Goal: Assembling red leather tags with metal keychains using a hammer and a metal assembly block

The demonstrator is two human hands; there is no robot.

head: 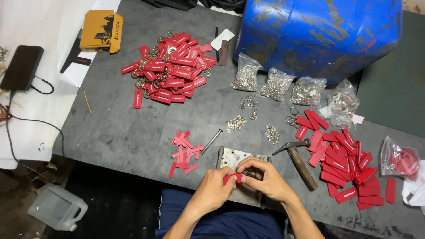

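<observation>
head view: red tag [232, 178] lies left-right between hands.

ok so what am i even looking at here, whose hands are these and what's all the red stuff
One picture, from a camera worn on a person's head, looking down at their own two bare hands over a dark worktable. The left hand and right hand together pinch a small red tag above a metal plate. A hammer lies to the right. Piles of red tags sit upper left and right, with bags of metal rings by a blue drum.
</observation>
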